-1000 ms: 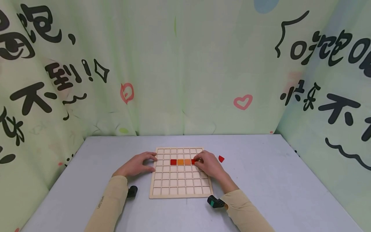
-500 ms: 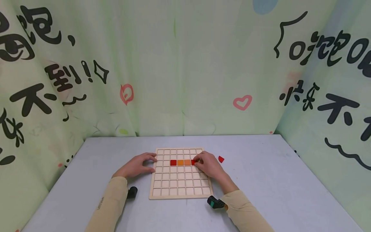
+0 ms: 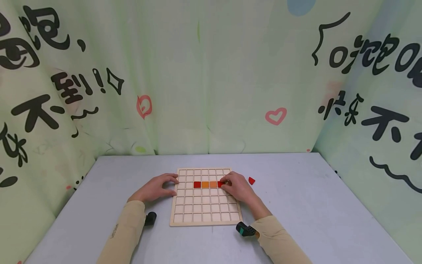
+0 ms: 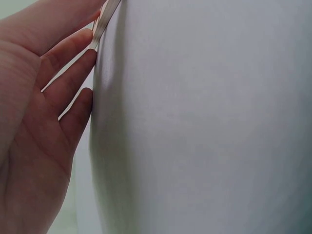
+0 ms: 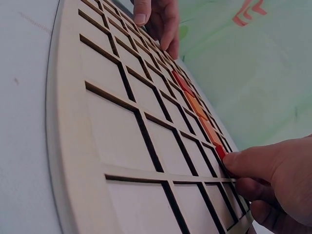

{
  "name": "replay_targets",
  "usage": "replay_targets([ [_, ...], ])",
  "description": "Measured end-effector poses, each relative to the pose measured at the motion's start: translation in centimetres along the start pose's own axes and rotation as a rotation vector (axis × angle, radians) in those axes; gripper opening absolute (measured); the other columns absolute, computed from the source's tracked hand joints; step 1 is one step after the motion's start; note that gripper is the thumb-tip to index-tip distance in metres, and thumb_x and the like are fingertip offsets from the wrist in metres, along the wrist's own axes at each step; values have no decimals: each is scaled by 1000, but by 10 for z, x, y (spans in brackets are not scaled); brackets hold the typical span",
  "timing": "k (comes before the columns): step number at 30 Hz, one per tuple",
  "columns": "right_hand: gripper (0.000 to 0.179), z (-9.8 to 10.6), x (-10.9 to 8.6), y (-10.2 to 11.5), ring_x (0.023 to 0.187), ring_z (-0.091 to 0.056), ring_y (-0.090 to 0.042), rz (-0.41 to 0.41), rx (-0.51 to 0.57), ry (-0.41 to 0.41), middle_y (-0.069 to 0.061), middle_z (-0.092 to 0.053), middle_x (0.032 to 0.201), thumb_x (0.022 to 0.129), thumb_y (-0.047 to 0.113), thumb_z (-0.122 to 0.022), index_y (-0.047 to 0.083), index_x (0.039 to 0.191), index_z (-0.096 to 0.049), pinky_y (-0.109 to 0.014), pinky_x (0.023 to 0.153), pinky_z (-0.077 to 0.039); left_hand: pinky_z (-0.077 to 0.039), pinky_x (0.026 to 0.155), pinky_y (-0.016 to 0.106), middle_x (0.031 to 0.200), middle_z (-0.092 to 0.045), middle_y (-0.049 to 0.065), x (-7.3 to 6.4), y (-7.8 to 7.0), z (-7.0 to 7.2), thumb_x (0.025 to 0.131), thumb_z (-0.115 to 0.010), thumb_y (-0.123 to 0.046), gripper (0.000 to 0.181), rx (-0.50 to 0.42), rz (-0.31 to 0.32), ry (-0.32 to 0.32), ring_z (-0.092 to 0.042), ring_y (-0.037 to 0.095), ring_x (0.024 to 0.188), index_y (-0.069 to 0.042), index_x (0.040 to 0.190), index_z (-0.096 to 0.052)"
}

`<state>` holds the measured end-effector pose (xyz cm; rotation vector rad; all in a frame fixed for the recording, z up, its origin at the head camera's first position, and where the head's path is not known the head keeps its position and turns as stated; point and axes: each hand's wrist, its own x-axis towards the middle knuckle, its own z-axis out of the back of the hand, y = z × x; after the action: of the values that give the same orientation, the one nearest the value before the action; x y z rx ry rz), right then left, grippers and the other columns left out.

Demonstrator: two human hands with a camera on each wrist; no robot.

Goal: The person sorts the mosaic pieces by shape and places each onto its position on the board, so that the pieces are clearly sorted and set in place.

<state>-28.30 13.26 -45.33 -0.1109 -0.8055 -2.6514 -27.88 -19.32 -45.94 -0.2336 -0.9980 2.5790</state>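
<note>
A wooden grid board (image 3: 206, 208) lies on the table. One row of it bears a red tile (image 3: 197, 184), then two orange tiles (image 3: 209, 184), then another red tile (image 5: 220, 152) at the right end. My right hand (image 3: 238, 187) pinches that end tile, thumb on it and the other fingers curled close by; the hand covers part of it. On the board's left side, my left hand (image 3: 158, 187) rests with loosely spread fingers, thumb and fingertips at the rim. The left wrist view shows those fingers (image 4: 73, 83) extended by the board edge (image 4: 103, 24).
A loose red piece (image 3: 251, 180) lies on the white table (image 3: 296, 205) just right of the board, beyond the right hand. Printed curtains (image 3: 211, 91) hang behind the table and at both sides. Each wrist wears a small black camera (image 3: 245, 230).
</note>
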Motion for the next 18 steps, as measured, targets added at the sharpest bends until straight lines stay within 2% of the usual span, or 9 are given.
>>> replay_targets([
  [18,16,-1,2,-3,79,-52,-14,26,15,5,-5,-63,97,87,4,-71,5,102,-74,-30,72,-49,-32,113,47,144,-50,5,2,4,0,83,-79,-26,35,7,-32,5,-38,31,139,-14,114,-68],
])
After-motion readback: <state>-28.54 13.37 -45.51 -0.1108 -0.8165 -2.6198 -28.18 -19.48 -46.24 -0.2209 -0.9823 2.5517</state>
